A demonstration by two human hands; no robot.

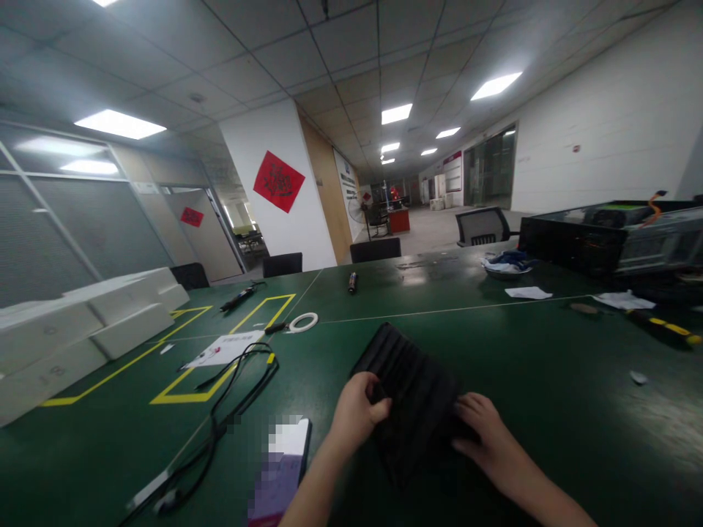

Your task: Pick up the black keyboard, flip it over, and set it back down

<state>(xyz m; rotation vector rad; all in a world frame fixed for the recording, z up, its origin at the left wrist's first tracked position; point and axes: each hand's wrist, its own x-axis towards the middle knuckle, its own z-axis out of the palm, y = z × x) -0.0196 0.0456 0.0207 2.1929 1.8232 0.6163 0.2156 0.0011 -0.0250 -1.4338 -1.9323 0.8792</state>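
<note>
A black, roughly rectangular ridged panel (pixel 409 402) is tilted over the green table in the head view; its exact kind is hard to make out in the dark tones. My left hand (pixel 354 413) grips its left edge, thumb and fingers closed on the rim. On the opposite side my right hand (pixel 486 435) has its fingers curled round the right edge. The panel's underside and the fingertips behind it are hidden. Left of my left forearm lies a phone (pixel 299 446), partly pixelated.
Black cables (pixel 220 417) and a paper sheet (pixel 228 348) lie at left, near white boxes (pixel 126 315). A white ring (pixel 303 322) and a small cylinder (pixel 352 282) are farther back. An open computer case (pixel 576 241), a bowl (pixel 505 274) and a yellow-black tool (pixel 664 328) occupy the right.
</note>
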